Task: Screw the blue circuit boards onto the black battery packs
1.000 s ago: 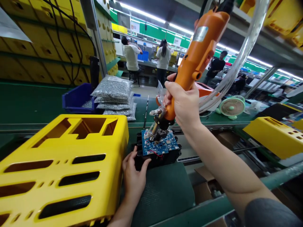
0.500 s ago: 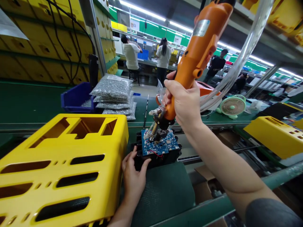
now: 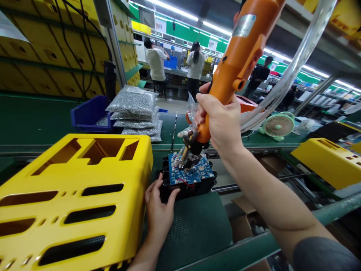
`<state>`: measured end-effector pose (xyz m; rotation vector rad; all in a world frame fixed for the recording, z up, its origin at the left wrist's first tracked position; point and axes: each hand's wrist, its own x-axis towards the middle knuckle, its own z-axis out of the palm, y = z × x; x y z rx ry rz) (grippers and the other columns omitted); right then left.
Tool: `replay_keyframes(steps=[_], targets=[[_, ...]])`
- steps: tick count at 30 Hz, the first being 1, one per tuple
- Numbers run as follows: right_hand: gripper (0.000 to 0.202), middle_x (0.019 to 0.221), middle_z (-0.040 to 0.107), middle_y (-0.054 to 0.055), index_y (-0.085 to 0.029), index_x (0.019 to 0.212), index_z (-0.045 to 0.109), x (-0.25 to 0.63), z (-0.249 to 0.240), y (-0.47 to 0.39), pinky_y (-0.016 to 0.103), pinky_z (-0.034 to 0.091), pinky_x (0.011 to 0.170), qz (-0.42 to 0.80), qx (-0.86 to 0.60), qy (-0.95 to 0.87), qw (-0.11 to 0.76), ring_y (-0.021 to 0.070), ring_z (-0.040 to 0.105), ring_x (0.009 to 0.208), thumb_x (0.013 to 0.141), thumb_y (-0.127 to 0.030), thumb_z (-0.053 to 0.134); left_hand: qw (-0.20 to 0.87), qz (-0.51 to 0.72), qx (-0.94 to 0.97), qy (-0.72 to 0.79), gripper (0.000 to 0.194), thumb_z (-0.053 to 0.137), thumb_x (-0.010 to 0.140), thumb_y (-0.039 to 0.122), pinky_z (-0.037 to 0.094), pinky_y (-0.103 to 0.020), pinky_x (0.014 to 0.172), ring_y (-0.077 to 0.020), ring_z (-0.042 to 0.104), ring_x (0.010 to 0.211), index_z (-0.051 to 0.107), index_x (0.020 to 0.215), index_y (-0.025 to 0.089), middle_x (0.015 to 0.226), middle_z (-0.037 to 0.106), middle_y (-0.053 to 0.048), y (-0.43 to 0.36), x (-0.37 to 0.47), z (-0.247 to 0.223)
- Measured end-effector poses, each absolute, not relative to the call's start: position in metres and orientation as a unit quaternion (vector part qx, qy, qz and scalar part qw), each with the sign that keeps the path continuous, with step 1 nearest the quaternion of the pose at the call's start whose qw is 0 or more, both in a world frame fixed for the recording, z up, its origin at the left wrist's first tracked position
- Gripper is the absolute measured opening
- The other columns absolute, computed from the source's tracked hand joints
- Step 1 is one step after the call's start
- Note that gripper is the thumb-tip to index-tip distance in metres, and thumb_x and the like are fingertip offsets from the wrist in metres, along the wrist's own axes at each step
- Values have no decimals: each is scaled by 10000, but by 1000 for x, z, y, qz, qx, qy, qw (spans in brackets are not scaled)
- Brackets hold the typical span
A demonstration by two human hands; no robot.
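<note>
My right hand [image 3: 221, 122] grips an orange electric screwdriver [image 3: 235, 56], tilted, with its tip down on the far left part of a blue circuit board [image 3: 191, 172]. That board lies on top of a black block [image 3: 187, 186] standing on a dark green mat [image 3: 194, 229]. My left hand [image 3: 159, 210] rests against the block's near left corner, with the thumb and fingers on its edge. A clear hose [image 3: 293, 64] runs from the screwdriver up to the right.
A large yellow slotted housing [image 3: 73, 195] fills the left foreground. Behind it are a blue bin [image 3: 90, 116] and stacked bags of small metal parts [image 3: 135, 113]. A small green fan [image 3: 278, 126] and another yellow housing [image 3: 327, 160] stand at right. Other people work at far benches.
The screwdriver's body has tipped slightly up and to the right while its tip stays on the board. My left hand has not moved.
</note>
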<state>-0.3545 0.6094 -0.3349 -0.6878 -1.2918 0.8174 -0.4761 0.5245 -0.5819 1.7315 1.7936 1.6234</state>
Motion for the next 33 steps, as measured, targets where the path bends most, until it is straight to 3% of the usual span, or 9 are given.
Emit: replay_keyframes(steps=[12,21,25,33], targets=[[186,526,393,-79,-249,819,422,-364,-337,611,217,383,382,376,-278,-591,657,77,403,409,775,-244,602,95,542,576,604,562,644,769,426,414,-428,975,-245,486,1122,477,1257,203,1222,551,-107,525,-475,-581],[171,541,430,-54,-205,730,452,-361,-269,585,226,373,370,362,-286,-640,614,71,390,417,720,-184,622,98,551,576,596,562,646,770,419,412,-424,971,-239,476,1123,468,1254,197,1240,549,-107,523,-474,-581],[155,537,438,-50,-204,707,461,-373,-266,586,237,386,381,356,-283,-672,585,75,400,419,718,-187,615,103,555,572,595,530,645,771,418,410,-430,982,-237,473,1135,477,1223,197,1254,545,-103,523,-474,-583],[106,525,414,-73,-223,776,460,-378,-300,597,204,370,390,367,-242,-569,695,64,387,407,764,-198,562,111,546,576,599,513,642,778,403,405,-428,1000,-234,455,1169,459,1216,209,1293,529,-82,523,-476,-586]])
